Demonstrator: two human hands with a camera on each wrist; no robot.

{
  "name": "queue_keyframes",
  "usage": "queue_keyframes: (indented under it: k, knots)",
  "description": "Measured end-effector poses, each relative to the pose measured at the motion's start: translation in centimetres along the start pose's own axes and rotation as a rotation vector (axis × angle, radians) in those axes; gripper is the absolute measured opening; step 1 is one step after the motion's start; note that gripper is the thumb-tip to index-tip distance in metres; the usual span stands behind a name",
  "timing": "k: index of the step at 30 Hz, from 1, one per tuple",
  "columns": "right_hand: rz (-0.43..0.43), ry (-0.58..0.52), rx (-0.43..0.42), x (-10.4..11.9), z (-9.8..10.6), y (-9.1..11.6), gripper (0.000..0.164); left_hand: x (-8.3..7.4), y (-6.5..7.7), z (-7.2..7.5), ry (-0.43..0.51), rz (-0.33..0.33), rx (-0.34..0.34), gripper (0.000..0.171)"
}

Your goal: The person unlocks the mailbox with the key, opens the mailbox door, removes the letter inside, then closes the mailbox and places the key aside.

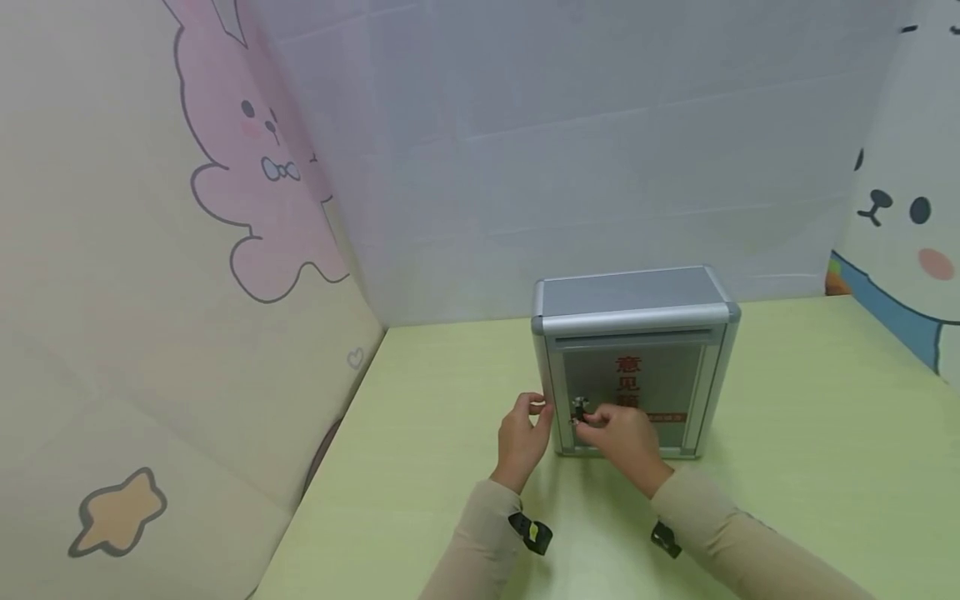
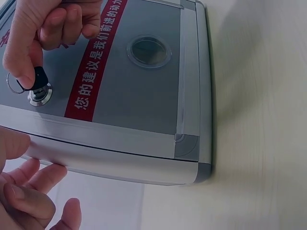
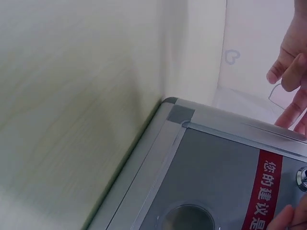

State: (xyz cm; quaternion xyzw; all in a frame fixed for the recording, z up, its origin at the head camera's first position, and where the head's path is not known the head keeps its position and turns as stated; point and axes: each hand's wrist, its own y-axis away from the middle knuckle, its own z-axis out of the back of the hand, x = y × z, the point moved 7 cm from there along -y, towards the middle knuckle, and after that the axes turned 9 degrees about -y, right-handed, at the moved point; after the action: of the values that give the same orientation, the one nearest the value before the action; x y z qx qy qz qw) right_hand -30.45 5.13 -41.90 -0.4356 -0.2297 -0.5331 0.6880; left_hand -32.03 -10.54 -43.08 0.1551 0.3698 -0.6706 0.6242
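Observation:
A silver-framed grey suggestion box (image 1: 634, 332) with red lettering stands upright on the table. My right hand (image 1: 626, 437) is at the left part of its front panel, pinching a black-headed key (image 2: 39, 79) between thumb and fingers. The key sits in the round metal lock (image 2: 40, 97), and a thin key ring (image 2: 13, 85) hangs from its head. My left hand (image 1: 522, 437) is at the box's left side; its fingertips (image 2: 55, 171) touch the side frame, with the thumb near the front edge. In the right wrist view, the key is hidden.
The pale yellow-green table (image 1: 442, 383) extends around the box. A white sheet (image 1: 585, 150) rises behind it, with a cartoon-printed wall covering (image 1: 150, 275) on the left and another (image 1: 900, 150) on the right. The box has a slot (image 1: 633, 338) near its top.

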Motion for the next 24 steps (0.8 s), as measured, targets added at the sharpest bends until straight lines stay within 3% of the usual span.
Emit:
queue_keyframes:
  k: [3,8,12,15,24]
  knots:
    - [-0.086,-0.077,0.019,-0.4,-0.1,-0.1,0.014,0.1,0.0,-0.1,0.009,0.001,-0.012,0.016]
    - [-0.141,-0.152,0.036,-0.8,-0.5,0.0,0.021,0.3,-0.1,-0.1,0.022,0.007,-0.024,0.016]
    - [-0.181,-0.188,0.077,-1.6,-1.2,0.3,0.027,0.4,-0.1,-0.2,0.036,0.022,-0.009,0.016]
    - [-0.210,-0.167,0.073,-2.2,-1.4,0.6,0.019,0.4,-0.1,-0.2,0.040,0.026,0.004,0.016]
    - [-0.063,-0.062,-0.007,-0.9,-0.6,0.1,0.018,0.4,-0.2,0.1,0.039,0.010,-0.007,0.016]
